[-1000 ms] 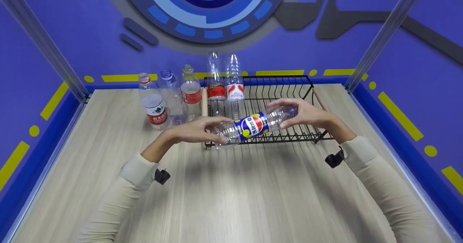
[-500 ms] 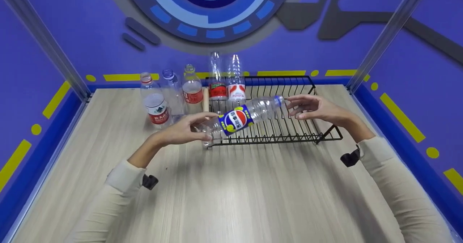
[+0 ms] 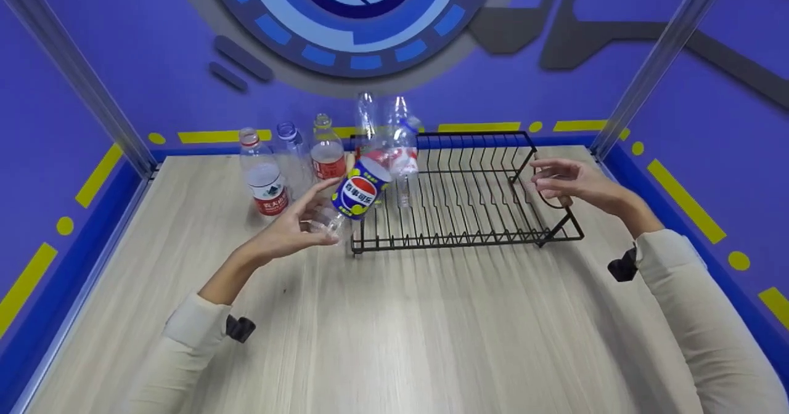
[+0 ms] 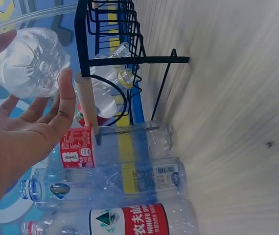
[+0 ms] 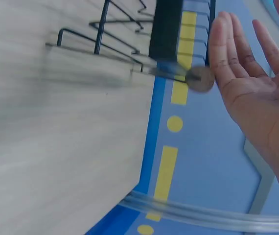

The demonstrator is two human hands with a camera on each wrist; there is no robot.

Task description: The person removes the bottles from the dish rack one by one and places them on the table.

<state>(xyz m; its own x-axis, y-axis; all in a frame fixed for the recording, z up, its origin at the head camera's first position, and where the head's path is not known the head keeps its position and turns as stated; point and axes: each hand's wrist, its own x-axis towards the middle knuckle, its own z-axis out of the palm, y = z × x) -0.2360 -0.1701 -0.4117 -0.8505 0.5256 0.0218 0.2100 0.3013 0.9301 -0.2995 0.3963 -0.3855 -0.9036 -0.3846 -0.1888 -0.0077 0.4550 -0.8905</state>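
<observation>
My left hand (image 3: 286, 229) grips a clear plastic bottle (image 3: 359, 189) with a blue, red and yellow label by its base. The bottle tilts, its open blue-rimmed neck up and away, in front of two clear bottles. In the left wrist view my fingers and thumb curl round the bottle's base (image 4: 32, 63). My right hand (image 3: 582, 186) is beside the right end of a black wire rack (image 3: 456, 247), holding nothing. In the right wrist view its fingers are fairly straight, near the rack's round wooden handle (image 5: 199, 79); whether they touch it I cannot tell.
Two clear bottles, one seen at its upturned base (image 3: 400, 106), stand neck down in the rack's left end. To its left stand three uncapped bottles: a red-and-white labelled one (image 3: 266, 186), a bluish one (image 3: 294, 164) and a red-labelled one (image 3: 328, 161). Purple walls enclose the table.
Both hands held the bottle at first; the right hand let go of its neck and moved right. The left hand drew the bottle left and swung its neck up and back.
</observation>
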